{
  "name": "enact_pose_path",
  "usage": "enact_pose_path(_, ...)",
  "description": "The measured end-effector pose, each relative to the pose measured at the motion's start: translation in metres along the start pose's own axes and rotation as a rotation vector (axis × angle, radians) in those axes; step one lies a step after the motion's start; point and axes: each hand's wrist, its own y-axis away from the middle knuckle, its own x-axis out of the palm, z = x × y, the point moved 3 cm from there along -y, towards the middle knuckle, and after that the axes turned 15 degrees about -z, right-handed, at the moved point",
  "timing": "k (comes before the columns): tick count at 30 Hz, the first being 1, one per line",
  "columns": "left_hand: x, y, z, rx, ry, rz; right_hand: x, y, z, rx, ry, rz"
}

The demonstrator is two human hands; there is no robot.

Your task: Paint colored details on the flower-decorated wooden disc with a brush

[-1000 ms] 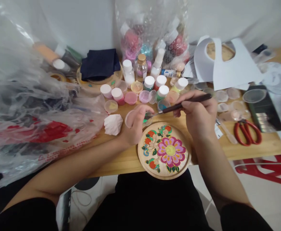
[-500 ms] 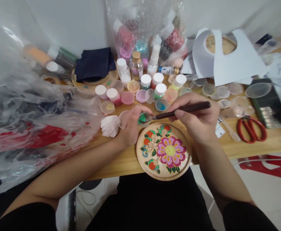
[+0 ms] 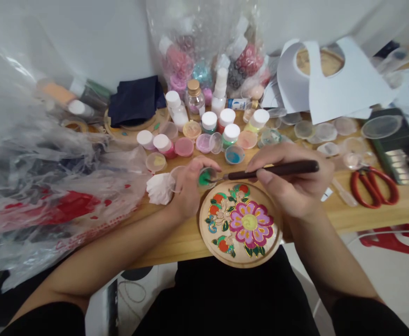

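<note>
My left hand (image 3: 190,189) is closed around a small clear cup of green paint (image 3: 204,177), its lid hinged out at the left. In my right hand (image 3: 292,179) is a dark-handled tool with a thin metal tip (image 3: 271,171), perhaps a small spatula; the tip dips into the green. Just below both hands, a round wooden plaque (image 3: 208,233) overhangs the table's front edge. It bears a raised-line pink flower (image 3: 249,223), orange fruits and green leaves. A crumpled white tissue (image 3: 159,189) lies beside my left hand.
Behind the hands stand open paint cups (image 3: 235,154) and white-capped jars (image 3: 231,134). Red-handled pliers (image 3: 374,186) and a black tray (image 3: 400,144) lie at right. Plastic bags (image 3: 67,200) crowd the left. White cut paper (image 3: 348,84) stands at the back right.
The view has shifted slightly. My right hand and the tool have moved a little to the right, the tip still in the green cup. My left hand keeps its hold.
</note>
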Motion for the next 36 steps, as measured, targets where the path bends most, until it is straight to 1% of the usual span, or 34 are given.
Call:
enact_pose_path(2, -0.001, 0.0, 0.001, -0.006, 0.0, -0.001, -0.001, 0.001, -0.001, 0.012, -0.004, -0.04)
enact_pose_path(5, -0.001, 0.001, 0.003, -0.027, -0.002, 0.012, 0.0, 0.003, -0.003, 0.04, -0.016, 0.003)
enact_pose_path(7, -0.001, 0.001, 0.004, -0.032, 0.009, 0.003, -0.001, 0.004, -0.006, 0.077, -0.032, 0.002)
enact_pose_path(12, 0.0, 0.001, 0.004, -0.03, -0.003, 0.002, -0.003, 0.003, -0.017, 0.188, -0.044, -0.139)
enact_pose_path(14, 0.0, 0.001, 0.004, -0.011, -0.031, 0.015, 0.0, 0.001, -0.018, 0.235, -0.072, -0.148)
enact_pose_path(19, 0.0, 0.001, 0.0, 0.099, -0.093, 0.032, 0.01, -0.003, -0.02, 0.367, -0.134, -0.16)
enact_pose_path(24, 0.002, 0.002, 0.001, 0.096, -0.118, 0.043, 0.013, -0.002, -0.033, 0.512, -0.131, -0.198)
enact_pose_path(30, 0.003, 0.002, 0.001, 0.086, -0.099, 0.043, 0.012, -0.005, -0.043, 0.534, -0.196, -0.195)
enact_pose_path(36, 0.005, 0.001, -0.002, 0.076, -0.057, 0.044, 0.011, -0.005, -0.043, 0.56, -0.212, -0.269)
